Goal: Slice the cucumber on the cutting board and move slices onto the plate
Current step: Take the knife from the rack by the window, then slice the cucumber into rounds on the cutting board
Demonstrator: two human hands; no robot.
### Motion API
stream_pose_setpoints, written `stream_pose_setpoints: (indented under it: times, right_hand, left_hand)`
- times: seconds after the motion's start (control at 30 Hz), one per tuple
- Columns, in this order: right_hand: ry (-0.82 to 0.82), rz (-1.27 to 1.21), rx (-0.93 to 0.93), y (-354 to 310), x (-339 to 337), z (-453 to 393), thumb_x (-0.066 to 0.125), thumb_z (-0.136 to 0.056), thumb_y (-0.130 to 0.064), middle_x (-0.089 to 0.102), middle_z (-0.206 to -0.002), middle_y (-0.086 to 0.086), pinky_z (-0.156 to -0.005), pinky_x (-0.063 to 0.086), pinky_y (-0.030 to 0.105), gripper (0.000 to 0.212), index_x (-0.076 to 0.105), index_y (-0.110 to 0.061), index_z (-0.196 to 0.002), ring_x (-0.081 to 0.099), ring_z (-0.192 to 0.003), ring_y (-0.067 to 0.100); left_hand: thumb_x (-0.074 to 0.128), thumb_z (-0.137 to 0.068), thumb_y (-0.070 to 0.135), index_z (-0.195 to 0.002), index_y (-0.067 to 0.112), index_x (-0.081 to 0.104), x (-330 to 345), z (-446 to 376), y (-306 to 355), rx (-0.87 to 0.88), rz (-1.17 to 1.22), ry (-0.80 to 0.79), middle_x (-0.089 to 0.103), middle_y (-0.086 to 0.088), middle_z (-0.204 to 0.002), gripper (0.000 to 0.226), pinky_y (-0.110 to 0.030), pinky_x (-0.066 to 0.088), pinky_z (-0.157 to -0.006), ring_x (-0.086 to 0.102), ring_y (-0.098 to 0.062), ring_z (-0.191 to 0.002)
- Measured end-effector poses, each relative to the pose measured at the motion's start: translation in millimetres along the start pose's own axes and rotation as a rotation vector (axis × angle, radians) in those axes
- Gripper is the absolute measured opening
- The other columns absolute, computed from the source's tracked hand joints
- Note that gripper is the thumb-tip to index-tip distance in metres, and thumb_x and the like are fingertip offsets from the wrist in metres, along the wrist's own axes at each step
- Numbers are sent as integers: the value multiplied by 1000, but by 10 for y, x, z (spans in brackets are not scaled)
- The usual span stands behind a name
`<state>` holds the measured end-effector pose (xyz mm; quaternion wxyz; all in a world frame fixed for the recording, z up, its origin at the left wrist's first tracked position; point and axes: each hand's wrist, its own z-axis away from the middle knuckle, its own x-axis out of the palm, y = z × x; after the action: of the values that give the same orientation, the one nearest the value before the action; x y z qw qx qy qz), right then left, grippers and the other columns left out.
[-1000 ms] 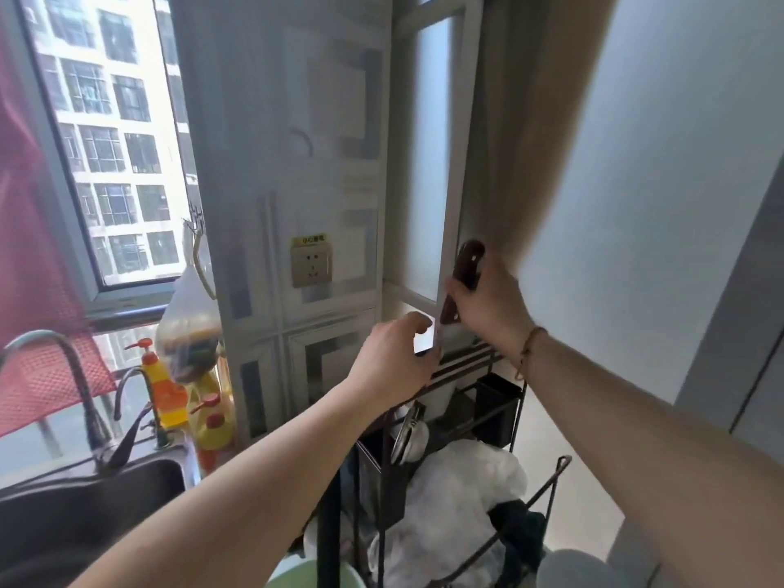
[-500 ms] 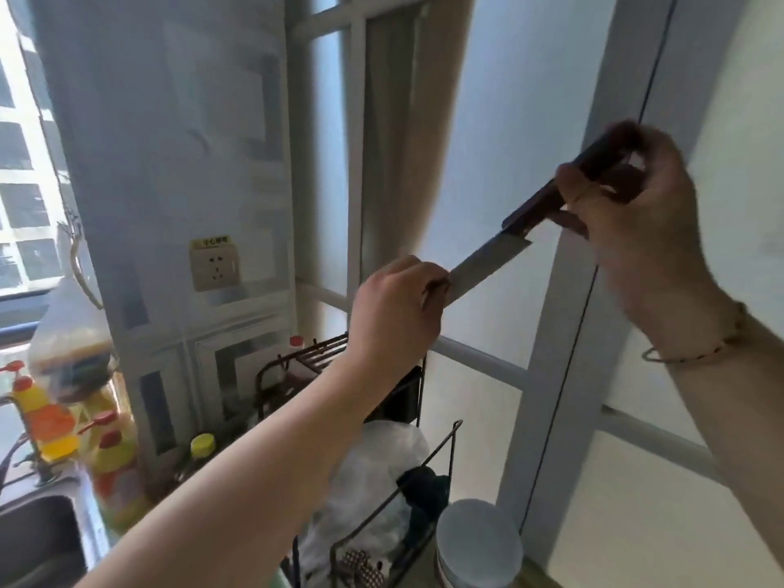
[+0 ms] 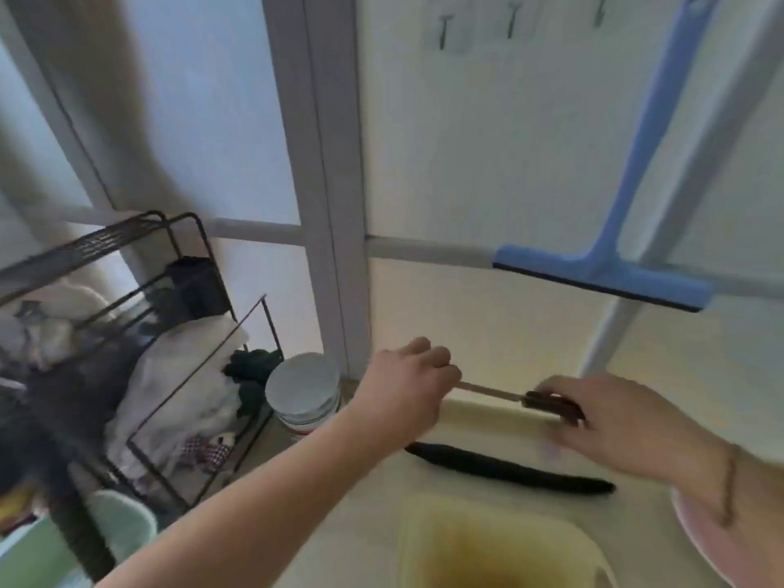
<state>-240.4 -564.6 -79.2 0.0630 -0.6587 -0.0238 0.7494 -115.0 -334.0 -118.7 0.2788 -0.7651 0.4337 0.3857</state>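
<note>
A long dark cucumber [image 3: 509, 468] lies whole on the pale cutting board [image 3: 479, 426]. Just above and behind it a knife [image 3: 488, 390] is held level. My right hand [image 3: 628, 422] grips its dark handle. My left hand [image 3: 411, 384] is curled round the tip end of the blade. Both hands are blurred by motion. A pink plate [image 3: 700, 545] shows at the right edge, partly hidden under my right forearm.
A black wire rack [image 3: 140, 333] stuffed with cloths and bags stands at the left, with a white lidded tub [image 3: 303, 388] beside it. A blue squeegee [image 3: 602, 273] hangs on the wall behind. A yellowish basin [image 3: 488, 545] sits at the front, and a green cup [image 3: 123, 524] at lower left.
The view swung right and down. Both hands carried the knife down from beside the rack to just above the board. The cucumber, board and plate came into view.
</note>
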Motion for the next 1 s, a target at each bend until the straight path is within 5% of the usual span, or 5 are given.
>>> stream_pose_setpoints:
  times: [0.23, 0.3, 0.43, 0.7, 1.0]
  right_hand:
    - [-197, -342, 291, 433, 1233, 584, 51, -92, -49, 57, -73, -4, -62, 43, 29, 31, 47, -23, -76, 58, -69, 14]
    - [-146, -427, 397, 526, 1438, 746, 52, -92, -49, 55, -68, -4, -58, 39, 26, 34, 46, -23, -71, 54, -63, 10]
    - [-55, -606, 649, 700, 1828, 1013, 59, -90, -48, 54, -61, -2, -56, 37, 20, 37, 48, -24, -64, 51, -58, 6]
    - [-62, -701, 848, 961, 2237, 1156, 61, -88, -47, 62, -69, 1, -58, 41, 15, 34, 62, -17, -72, 59, -70, 7]
    - [26, -770, 828, 1075, 2111, 1144, 68, -87, -37, 64, -64, 6, -59, 41, 18, 28, 67, -14, -71, 61, -65, 13]
  left_hand:
    - [94, -54, 13, -83, 28, 75, 1062, 88, 893, 187, 194, -196, 62, 11, -75, 37, -21, 38, -46, 55, -14, -72]
    - [87, -76, 19, -114, 23, 69, 1299, 114, 1002, 147, 318, -157, 70, 5, -107, 43, -29, 56, -77, 62, -19, -99]
    - [54, -103, 37, -157, 26, 27, 1588, 153, 1032, -172, 459, -428, 28, 4, -162, 62, -40, 26, -124, 25, -19, -150]
    - [39, -107, 46, -157, 27, 26, 2435, 167, 1102, -213, 177, -782, 32, 4, -159, 55, -48, 6, -127, 23, -23, -149]
    - [47, -107, 29, -151, 32, 39, 2593, 217, 951, -176, 195, -674, 51, 9, -143, 44, -38, 32, -111, 46, -21, -129]
